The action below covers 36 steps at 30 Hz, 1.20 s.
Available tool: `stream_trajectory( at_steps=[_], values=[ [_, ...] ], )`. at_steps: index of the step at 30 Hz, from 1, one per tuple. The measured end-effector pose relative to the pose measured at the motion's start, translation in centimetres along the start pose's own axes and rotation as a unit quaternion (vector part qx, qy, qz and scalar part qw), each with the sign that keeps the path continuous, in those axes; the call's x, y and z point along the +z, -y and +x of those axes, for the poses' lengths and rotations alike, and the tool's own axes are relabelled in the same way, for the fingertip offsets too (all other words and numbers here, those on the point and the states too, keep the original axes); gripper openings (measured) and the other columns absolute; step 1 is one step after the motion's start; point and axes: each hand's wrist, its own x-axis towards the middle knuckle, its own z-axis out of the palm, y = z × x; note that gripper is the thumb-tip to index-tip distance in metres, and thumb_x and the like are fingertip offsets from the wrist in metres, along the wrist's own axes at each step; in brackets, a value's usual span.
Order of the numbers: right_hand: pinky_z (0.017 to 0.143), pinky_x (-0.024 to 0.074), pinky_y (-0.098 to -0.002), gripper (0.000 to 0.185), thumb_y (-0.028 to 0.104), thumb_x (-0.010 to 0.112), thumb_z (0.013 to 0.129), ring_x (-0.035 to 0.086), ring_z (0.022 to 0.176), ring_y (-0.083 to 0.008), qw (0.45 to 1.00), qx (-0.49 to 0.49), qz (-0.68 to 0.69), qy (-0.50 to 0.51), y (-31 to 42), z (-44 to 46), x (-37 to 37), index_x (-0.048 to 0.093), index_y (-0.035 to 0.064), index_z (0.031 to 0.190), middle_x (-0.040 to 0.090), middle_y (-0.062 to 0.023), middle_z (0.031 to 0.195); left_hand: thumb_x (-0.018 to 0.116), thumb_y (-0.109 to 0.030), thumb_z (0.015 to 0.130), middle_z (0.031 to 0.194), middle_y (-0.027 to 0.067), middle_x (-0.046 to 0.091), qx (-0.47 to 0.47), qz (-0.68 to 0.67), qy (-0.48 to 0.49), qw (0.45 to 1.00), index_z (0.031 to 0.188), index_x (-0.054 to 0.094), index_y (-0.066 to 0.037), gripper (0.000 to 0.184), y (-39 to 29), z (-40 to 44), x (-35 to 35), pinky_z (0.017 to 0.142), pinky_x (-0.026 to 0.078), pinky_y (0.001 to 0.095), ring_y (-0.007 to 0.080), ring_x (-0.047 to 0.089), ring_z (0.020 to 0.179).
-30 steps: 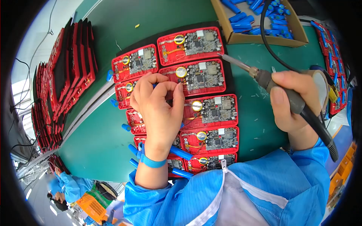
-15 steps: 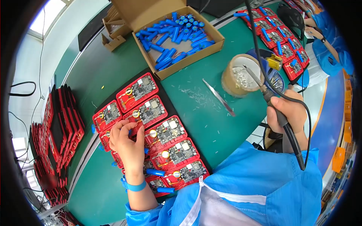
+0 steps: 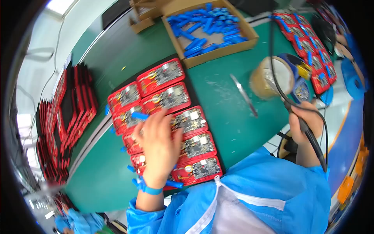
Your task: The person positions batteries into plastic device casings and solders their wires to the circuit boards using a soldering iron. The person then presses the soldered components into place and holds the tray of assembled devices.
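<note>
My left hand (image 3: 157, 142) hovers over or rests on the middle of a block of red cases (image 3: 165, 76) holding circuit boards; contact is unclear. Its fingers are apart, and a blue cylindrical battery (image 3: 139, 116) lies just beyond the fingertips. Another blue battery (image 3: 174, 184) pokes out near my wrist. In my right hand (image 3: 307, 121) is a soldering iron (image 3: 310, 138), gripped by its dark handle, with its cable looping above. Its tip is blurred near the roll-shaped holder (image 3: 265, 80).
Metal tweezers (image 3: 244, 95) lie on the green table (image 3: 230, 132) among small clippings. A cardboard box (image 3: 218, 54) of blue batteries stands behind. Stacked red cases (image 3: 74, 109) fill the left side. More cases with batteries (image 3: 307, 50) sit far right, near another person's arm (image 3: 344, 50).
The whole view has shifted. My left hand has moved nearer over the cases and its fingers have spread; a blue battery shows beyond them. The soldering iron has dropped away from above the roll-shaped holder.
</note>
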Motion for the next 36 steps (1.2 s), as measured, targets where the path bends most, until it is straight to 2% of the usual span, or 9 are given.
stream_trajectory(
  at_steps=[5, 7, 8, 12, 18, 21, 23, 30, 36],
  values=[
    [0.048, 0.0384, -0.0333, 0.023, 0.008, 0.075, 0.067, 0.052, 0.051, -0.0239, 0.995, -0.087, 0.025, 0.037, 2.0, 2.4, 1.6, 0.063, 0.0006, 0.085, 0.058, -0.0103, 0.064, 0.072, -0.021, 0.071, 0.123, 0.0086, 0.051, -0.011, -0.012, 0.035, 0.999, 0.113, 0.052, -0.004, 0.05, -0.7, -0.2, 0.2, 0.098, 0.023, 0.043, 0.025, 0.047, 0.111],
    [0.063, 0.0453, -0.0361, 0.02, 0.004, 0.071, 0.07, 0.058, 0.068, -0.0287, 0.993, -0.062, -0.076, 0.069, 2.9, 3.2, 1.5, 0.063, -0.0036, 0.086, 0.063, -0.0152, 0.075, 0.071, -0.023, 0.071, 0.126, 0.0087, 0.049, -0.022, -0.008, 0.038, 0.999, 0.114, 0.052, -0.004, 0.051, -0.6, 0.0, 0.6, 0.098, 0.022, 0.0444, 0.0245, 0.046, 0.113],
    [0.049, 0.0394, -0.0348, 0.017, 0.003, 0.07, 0.068, 0.053, 0.052, -0.0269, 0.992, -0.074, -0.094, 0.046, 3.3, 4.3, 1.9, 0.063, 0.0004, 0.083, 0.058, -0.012, 0.065, 0.07, -0.025, 0.072, 0.127, 0.009, 0.048, -0.023, -0.009, 0.043, 0.999, 0.115, 0.051, -0.004, 0.052, -0.6, 0.1, 0.7, 0.098, 0.021, 0.0449, 0.0243, 0.046, 0.114],
    [0.049, 0.0385, -0.0351, 0.014, 0.0, 0.064, 0.071, 0.053, 0.053, -0.0256, 0.99, -0.058, -0.127, 0.016, 4.3, 3.8, 0.8, 0.061, -0.0029, 0.085, 0.058, -0.0115, 0.064, 0.069, -0.031, 0.072, 0.13, 0.0098, 0.046, -0.026, -0.021, 0.058, 0.998, 0.117, 0.05, -0.002, 0.057, -0.3, 0.2, 1.5, 0.1, 0.017, 0.047, 0.0238, 0.044, 0.118],
    [0.044, 0.0383, -0.0344, 0.034, 0.007, 0.074, 0.064, 0.055, 0.05, -0.0253, 0.974, -0.11, 0.126, 0.155, 4.7, 6.8, 4.7, 0.061, -0.0002, 0.094, 0.063, -0.0111, 0.072, 0.068, -0.036, 0.072, 0.128, 0.014, 0.047, -0.009, -0.036, 0.07, 0.997, 0.118, 0.049, 0.001, 0.062, 0.1, 0.5, 1.8, 0.102, 0.018, 0.0468, 0.0252, 0.047, 0.117],
    [0.053, 0.0474, -0.035, 0.039, 0.004, 0.078, 0.058, 0.061, 0.062, -0.0267, 0.951, -0.024, 0.26, 0.168, 4.6, 7.5, 10.5, 0.063, 0.0037, 0.094, 0.065, -0.0088, 0.077, 0.068, -0.04, 0.071, 0.127, 0.0165, 0.047, -0.006, -0.051, 0.07, 0.996, 0.118, 0.048, 0.003, 0.067, 0.2, 0.6, 1.6, 0.101, 0.02, 0.0469, 0.0271, 0.047, 0.116],
    [0.071, 0.05, -0.0373, 0.025, 0.002, 0.07, 0.072, 0.065, 0.084, -0.0303, 0.952, -0.075, 0.251, 0.161, 4.1, 8.8, 13.3, 0.06, 0.0008, 0.094, 0.067, -0.0168, 0.086, 0.067, -0.045, 0.07, 0.126, 0.0181, 0.047, 0.0, -0.056, 0.065, 0.996, 0.118, 0.047, 0.006, 0.072, 0.2, 0.5, 1.6, 0.1, 0.022, 0.0474, 0.029, 0.047, 0.116],
    [0.061, 0.0503, -0.0293, 0.03, -0.006, 0.071, 0.068, 0.064, 0.072, -0.0232, 0.959, -0.099, 0.24, 0.117, 4.4, 10.4, 17.9, 0.058, 0.0005, 0.095, 0.067, -0.0146, 0.089, 0.064, -0.05, 0.071, 0.129, 0.0178, 0.045, -0.003, -0.043, 0.062, 0.997, 0.118, 0.047, 0.006, 0.075, 0.2, 0.1, 2.3, 0.1, 0.021, 0.0482, 0.0284, 0.044, 0.118],
    [0.065, 0.0511, -0.0288, 0.021, -0.005, 0.069, 0.07, 0.065, 0.073, -0.0208, 0.967, 0.034, 0.238, 0.087, 4.7, 9.4, 15.8, 0.063, -0.0009, 0.09, 0.065, -0.0123, 0.082, 0.064, -0.049, 0.072, 0.129, 0.0173, 0.045, -0.009, -0.053, 0.053, 0.997, 0.117, 0.048, 0.005, 0.073, 0.2, 0.1, 2.1, 0.101, 0.019, 0.0474, 0.0274, 0.043, 0.119]
  ],
)
